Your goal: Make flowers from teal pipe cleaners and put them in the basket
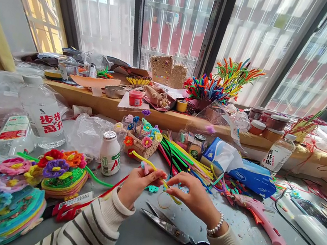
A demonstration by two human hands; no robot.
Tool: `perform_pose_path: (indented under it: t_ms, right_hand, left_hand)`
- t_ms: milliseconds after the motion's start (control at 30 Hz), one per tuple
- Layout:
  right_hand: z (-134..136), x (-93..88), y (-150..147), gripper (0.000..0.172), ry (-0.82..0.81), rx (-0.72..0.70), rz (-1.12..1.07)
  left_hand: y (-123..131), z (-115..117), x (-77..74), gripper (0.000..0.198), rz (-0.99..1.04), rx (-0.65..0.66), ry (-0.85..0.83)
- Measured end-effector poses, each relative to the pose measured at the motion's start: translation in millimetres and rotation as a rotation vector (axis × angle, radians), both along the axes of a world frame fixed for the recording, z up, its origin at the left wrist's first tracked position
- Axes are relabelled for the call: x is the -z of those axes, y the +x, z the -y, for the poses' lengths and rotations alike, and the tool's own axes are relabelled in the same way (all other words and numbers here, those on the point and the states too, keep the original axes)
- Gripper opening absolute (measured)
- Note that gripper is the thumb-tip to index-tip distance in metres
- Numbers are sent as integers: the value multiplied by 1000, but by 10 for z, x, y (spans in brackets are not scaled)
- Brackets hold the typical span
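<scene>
A yellow pipe cleaner point(143, 159) stretches between my two hands above the grey table. My left hand point(141, 182) pinches it near the middle, and its free end points up and to the left. My right hand point(191, 191), with a beaded bracelet at the wrist, has thumb and forefinger closed on the other part, which curls below the fingers. Just under my hands lies a small teal pipe-cleaner flower point(152, 188). Large scissors point(168, 227) rest on the table below, blades towards the left.
Fuzzy flower pieces point(8, 213) lie at the left, near a white bottle point(110, 153). Behind my hands are a flower basket point(143, 148) and loose pipe cleaners point(183, 155). A pink glue gun point(263, 220) and a tissue pack point(252, 176) are at the right.
</scene>
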State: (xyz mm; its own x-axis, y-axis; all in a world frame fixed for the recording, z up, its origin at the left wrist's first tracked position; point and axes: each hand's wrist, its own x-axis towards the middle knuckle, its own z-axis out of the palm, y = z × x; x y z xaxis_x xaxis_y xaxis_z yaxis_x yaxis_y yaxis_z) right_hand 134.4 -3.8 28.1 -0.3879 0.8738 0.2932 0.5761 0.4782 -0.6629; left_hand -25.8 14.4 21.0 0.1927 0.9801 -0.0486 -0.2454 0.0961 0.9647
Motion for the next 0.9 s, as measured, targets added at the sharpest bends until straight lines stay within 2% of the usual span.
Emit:
perform_pose_path:
  t_ms: [100,333,400,467,567,667,733,767,833,867,900]
  right_hand:
    - [20,-6,-107,21,70,13,19]
    - [-67,195,-2,27,10,60,31]
    - [-93,244,33,25,-23,68,51]
    - [-103,264,46,23,-46,56,43]
    - [-100,254,40,14,-61,35,-20]
    - [-103,222,40,16,-22,98,-100]
    - [-107,190,46,31,22,138,-148]
    - [-107,170,46,33,44,153,-172]
    - [-96,120,39,18,86,181,-215]
    - [-86,92,30,17,115,194,-234]
    - [-74,62,20,26,149,202,-246]
  left_hand:
    - [15,9,14,17,-61,19,75]
    - [-179,-76,-2,21,-89,-378,223]
    - [-219,-91,-24,20,-47,-451,235]
    - [-229,-96,-40,20,4,-463,228]
    - [-198,-89,-41,23,41,-336,189]
    - [-144,-62,-29,26,21,-158,160]
    - [-106,-30,-26,25,-27,-54,146]
    - [-87,-11,-26,24,-64,-4,144]
    - [-50,31,-28,24,-156,97,143]
    - [-34,52,-29,25,-206,153,143]
    - [-19,70,-28,25,-252,210,139]
